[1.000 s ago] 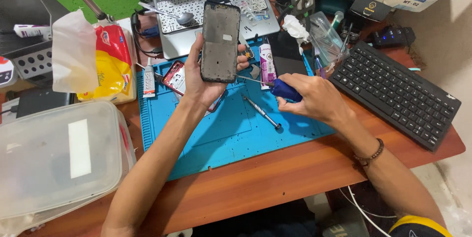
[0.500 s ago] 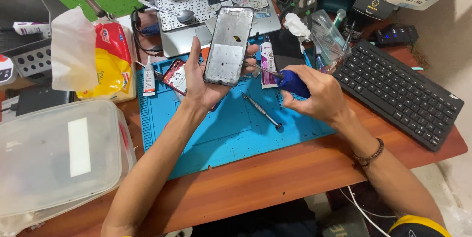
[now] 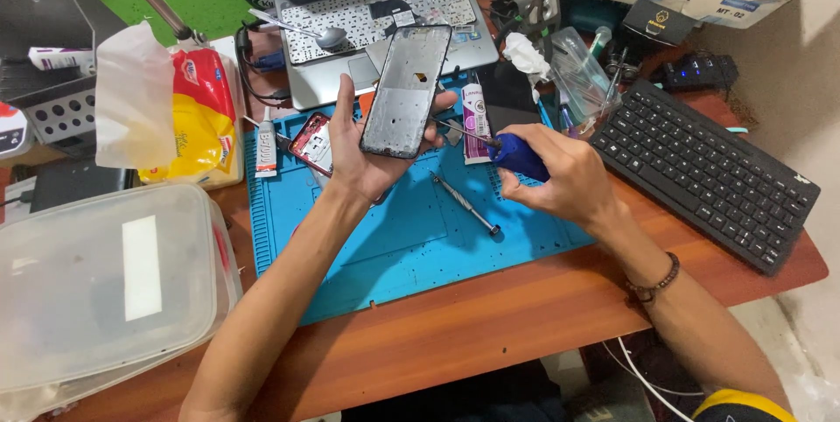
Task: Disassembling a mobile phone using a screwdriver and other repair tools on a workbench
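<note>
Far left of the frame: clear plastic box (image 3: 105,282) on the wooden surface (image 3: 490,326), red and yellow packet (image 3: 201,116) above it. Next, on the blue mat (image 3: 394,256): white glue tube (image 3: 266,146), just beside a red phone part (image 3: 312,142).

Centre: left hand (image 3: 363,160) grasping a phone frame (image 3: 407,90), lifted above the mat's upper edge, tilted, in front of the laptop (image 3: 376,2). Below it, flat on the mat, a spare screwdriver (image 3: 464,203), untouched.

Right of centre: right hand (image 3: 569,181) clenched around a blue-handled screwdriver (image 3: 516,155), thin tip aimed at the frame's lower right edge; contact too fine to tell.

Far right: black keyboard (image 3: 709,173).

Seems to be the step of bringing tool to frame. Calls for a steady frame and careful seating of the tip.
</note>
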